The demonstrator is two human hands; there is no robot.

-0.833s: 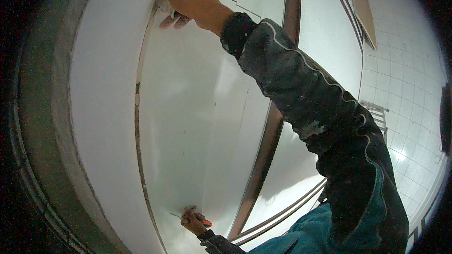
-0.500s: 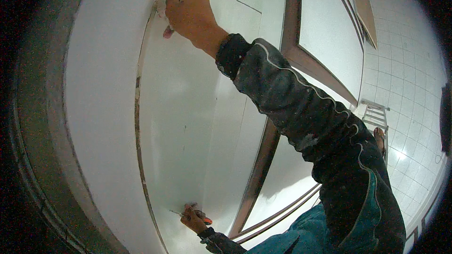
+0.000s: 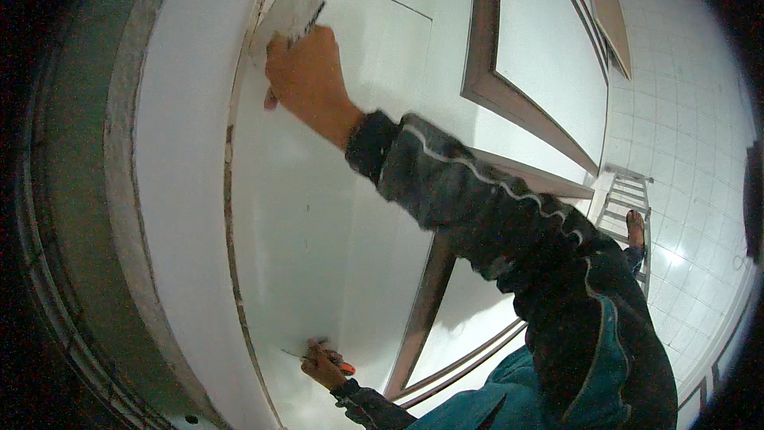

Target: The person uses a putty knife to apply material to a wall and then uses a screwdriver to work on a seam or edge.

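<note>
My right hand (image 3: 306,72) is closed around the handle of a wide putty knife (image 3: 296,6). Its broad, pale-smeared blade lies over the white panel (image 3: 318,159) close to a rough, chipped seam; whether the edge touches is hard to tell. Far lower in the picture, my left hand (image 3: 321,366) is closed on a smaller tool (image 3: 348,369) with an orange-red end and a thin blade showing past the fingers. That hand sits close to the same panel. Its exact kind is too small to make out.
A brown-framed panel (image 3: 483,32) stands to the right of the white surface. Beyond it are a metal ladder (image 3: 629,191) with a foot (image 3: 635,227) on it and a white tiled floor (image 3: 676,127). A dark gap (image 3: 230,191) runs along the seam at left.
My right hand has come down along the seam with the putty knife, and more of the blade is in view. The view has shifted slightly. My left hand stays nearly in place.
</note>
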